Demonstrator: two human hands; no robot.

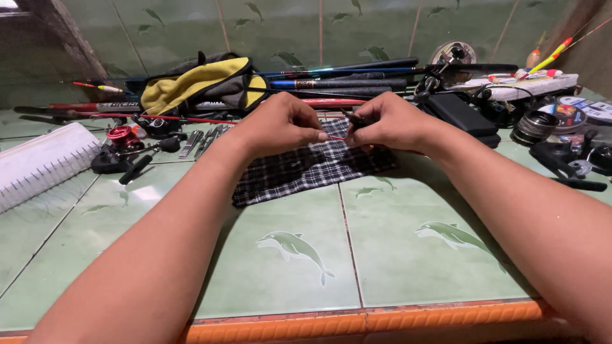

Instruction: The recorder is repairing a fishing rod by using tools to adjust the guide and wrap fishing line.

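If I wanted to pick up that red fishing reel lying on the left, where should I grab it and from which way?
Probably grab the red fishing reel by its round red body, coming straight down from above. It lies flat on the green tiled counter with open tile in front. The black handle sticks out toward you and might swing, and small metal tools crowd its right side.

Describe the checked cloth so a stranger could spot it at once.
Start at the green dolphin-patterned tiled surface. Just beyond its middle, under the left hand and right hand, lies the checked cloth. It is the only flat dark plaid fabric; the nearby bag is yellow and grey.
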